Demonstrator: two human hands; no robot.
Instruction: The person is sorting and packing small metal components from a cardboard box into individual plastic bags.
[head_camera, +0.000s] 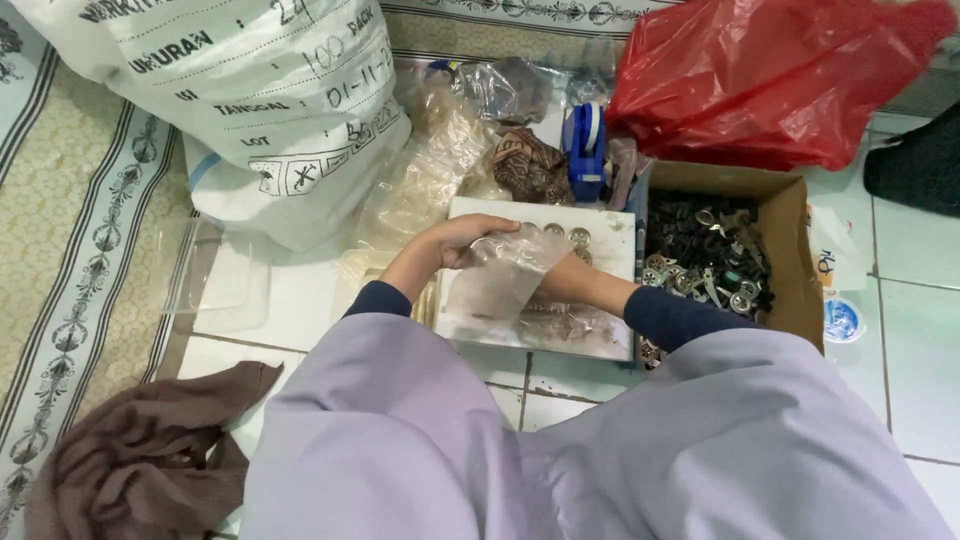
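Both hands met over the white tray (610, 235): the left hand (462, 240) pinched the mouth of a clear plastic bag (500, 280), seemingly holding it open, while the right hand (556, 280) sat hidden inside, its grip unreadable. At three o'clock, a cardboard box (790, 250) kept metal parts (705, 262) within reach.

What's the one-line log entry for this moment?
left hand: holds clear plastic bag | right hand: hidden behind bag | below: white tray | right: cardboard box of metal parts

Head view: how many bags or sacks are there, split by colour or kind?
White printed sack: 1
Red plastic bag: 1
Small clear plastic bag, held in the left hand, with the right hand hidden inside it: 1
Clear plastic bags piled behind the white tray: several, too crumpled to separate
Total that can be counted: 3
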